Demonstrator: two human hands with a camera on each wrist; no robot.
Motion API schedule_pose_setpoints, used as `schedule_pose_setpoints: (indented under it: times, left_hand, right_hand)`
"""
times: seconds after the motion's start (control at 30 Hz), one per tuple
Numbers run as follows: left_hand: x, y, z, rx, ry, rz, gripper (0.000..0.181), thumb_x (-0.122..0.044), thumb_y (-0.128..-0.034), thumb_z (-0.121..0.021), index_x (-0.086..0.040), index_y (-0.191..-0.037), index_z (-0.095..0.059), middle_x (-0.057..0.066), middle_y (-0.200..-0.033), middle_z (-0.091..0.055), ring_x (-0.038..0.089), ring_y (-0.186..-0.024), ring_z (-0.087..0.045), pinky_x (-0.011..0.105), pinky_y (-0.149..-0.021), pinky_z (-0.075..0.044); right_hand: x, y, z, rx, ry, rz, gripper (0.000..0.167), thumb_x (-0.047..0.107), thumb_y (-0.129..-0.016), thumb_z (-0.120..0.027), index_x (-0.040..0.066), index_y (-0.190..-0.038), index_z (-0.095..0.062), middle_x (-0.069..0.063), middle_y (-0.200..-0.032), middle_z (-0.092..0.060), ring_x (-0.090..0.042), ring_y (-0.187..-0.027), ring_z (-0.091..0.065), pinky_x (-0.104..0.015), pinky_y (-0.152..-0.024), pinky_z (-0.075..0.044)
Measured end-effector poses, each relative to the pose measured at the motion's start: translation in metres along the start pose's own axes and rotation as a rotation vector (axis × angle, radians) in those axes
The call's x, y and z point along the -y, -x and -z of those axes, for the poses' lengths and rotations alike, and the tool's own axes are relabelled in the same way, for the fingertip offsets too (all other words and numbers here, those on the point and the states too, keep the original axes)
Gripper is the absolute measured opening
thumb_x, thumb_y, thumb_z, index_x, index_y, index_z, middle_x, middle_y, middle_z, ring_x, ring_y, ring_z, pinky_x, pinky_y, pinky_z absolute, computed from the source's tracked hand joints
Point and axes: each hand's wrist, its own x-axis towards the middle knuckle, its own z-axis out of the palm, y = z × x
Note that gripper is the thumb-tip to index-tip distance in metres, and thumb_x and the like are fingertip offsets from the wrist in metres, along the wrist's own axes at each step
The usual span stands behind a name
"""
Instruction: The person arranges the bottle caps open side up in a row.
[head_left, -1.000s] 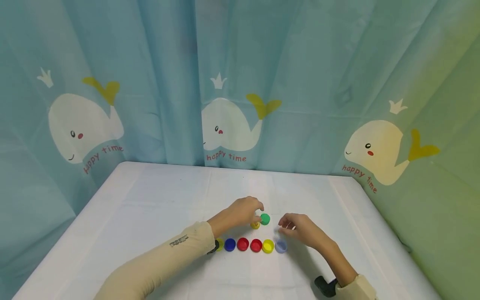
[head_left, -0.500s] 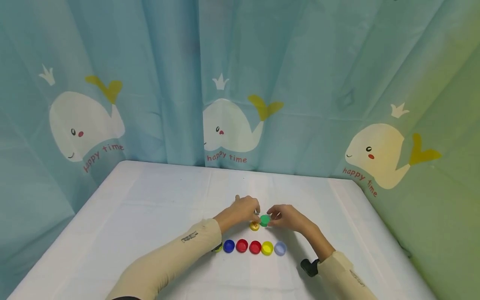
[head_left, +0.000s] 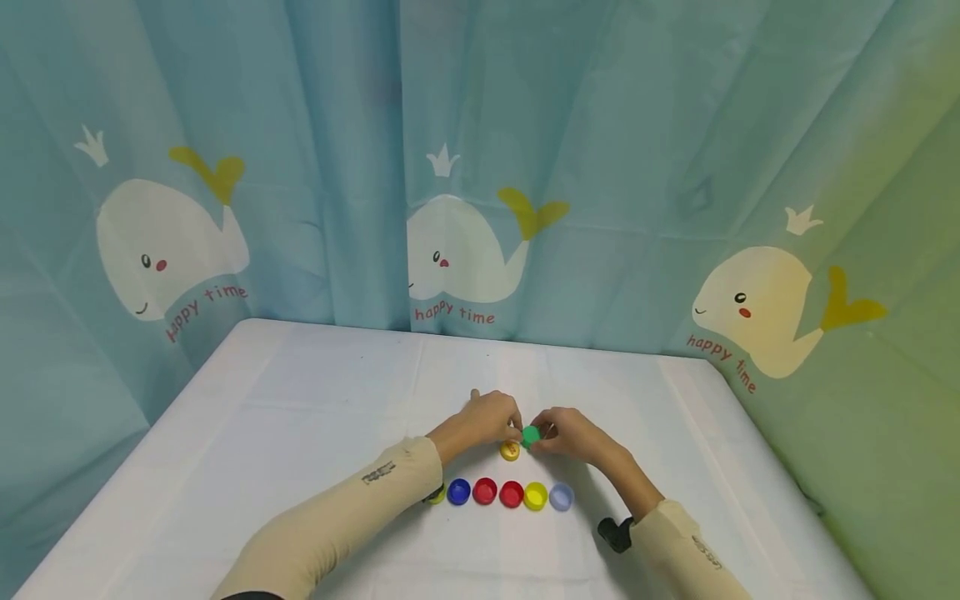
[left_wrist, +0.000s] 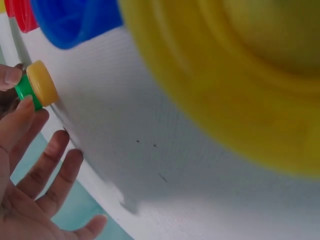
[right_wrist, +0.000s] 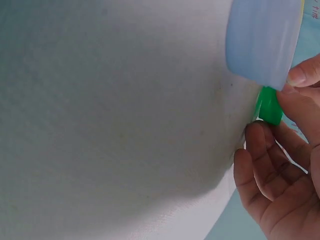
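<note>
My right hand (head_left: 573, 435) pinches a green bottle cap (head_left: 531, 437) between thumb and fingers; the right wrist view shows the green cap low at those fingertips. My left hand (head_left: 486, 418) bends its thumb and forefinger at the cap's left side. In the left wrist view its thumb overlaps the green cap, its other fingers spread; whether it pinches anything is hidden. A yellow-orange cap (head_left: 510, 451) with a marked top lies just in front, beside the green one. Nearer stands a row of caps: blue (head_left: 459, 492), two red (head_left: 485, 491), yellow (head_left: 536, 497) and pale blue (head_left: 562, 497).
The left sleeve partly covers another yellow cap (head_left: 437, 495) at the row's left end; the left wrist camera sees it very close. Everything lies on a white-covered table (head_left: 330, 400). A blue-green curtain (head_left: 622, 167) with whale prints hangs behind and beside it.
My right hand has moved left and away from the body to the green cap and taken hold of it. The left hand has stayed almost in place; the row of caps is unchanged.
</note>
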Motion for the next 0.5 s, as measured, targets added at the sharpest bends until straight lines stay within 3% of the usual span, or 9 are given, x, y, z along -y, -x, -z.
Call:
schedule_pose_setpoints:
  times: [0.17,0.27,0.37,0.5]
  left_hand:
    - [0.003,0.003,0.002,-0.077,0.018,-0.025,0.019,-0.036,-0.0858,-0.068,-0.020,-0.091,-0.077,-0.011,-0.084,-0.069,0.008,-0.081,-0.059,0.056,-0.090,-0.034]
    - [0.006,0.004,0.003,-0.113,0.084,-0.033,0.023,-0.039,-0.0867,-0.066,-0.019,-0.093,-0.077,-0.010,-0.086,-0.070,0.010,-0.086,-0.061,0.057,-0.090,-0.033]
    - [0.008,0.004,0.004,-0.133,0.188,-0.037,0.027,-0.038,-0.0865,-0.067,-0.015,-0.097,-0.076,-0.008,-0.086,-0.070,0.009,-0.084,-0.061,0.052,-0.088,-0.036]
    - [0.010,0.005,0.006,-0.171,0.393,-0.044,0.029,-0.030,-0.0864,-0.069,-0.007,-0.103,-0.072,-0.002,-0.086,-0.068,0.007,-0.074,-0.059,0.031,-0.073,-0.047]
  right_hand:
    - [0.002,0.001,0.000,-0.031,-0.022,0.018,0.026,0.013,-0.081,-0.075,0.001,-0.101,-0.062,0.002,-0.086,-0.062,-0.011,-0.075,-0.056,-0.023,-0.067,-0.049]
    - [0.006,0.002,0.001,-0.069,-0.029,0.059,0.025,0.011,-0.082,-0.073,0.001,-0.101,-0.058,0.000,-0.088,-0.062,-0.012,-0.076,-0.057,-0.022,-0.065,-0.049]
    - [0.009,0.002,0.002,-0.113,-0.053,0.111,0.026,0.009,-0.084,-0.071,0.001,-0.102,-0.054,-0.001,-0.091,-0.061,-0.014,-0.078,-0.060,-0.022,-0.066,-0.050]
    - [0.014,0.001,0.005,-0.175,-0.115,0.143,0.029,0.010,-0.086,-0.069,0.002,-0.106,-0.051,-0.002,-0.092,-0.061,-0.014,-0.078,-0.061,-0.023,-0.067,-0.051]
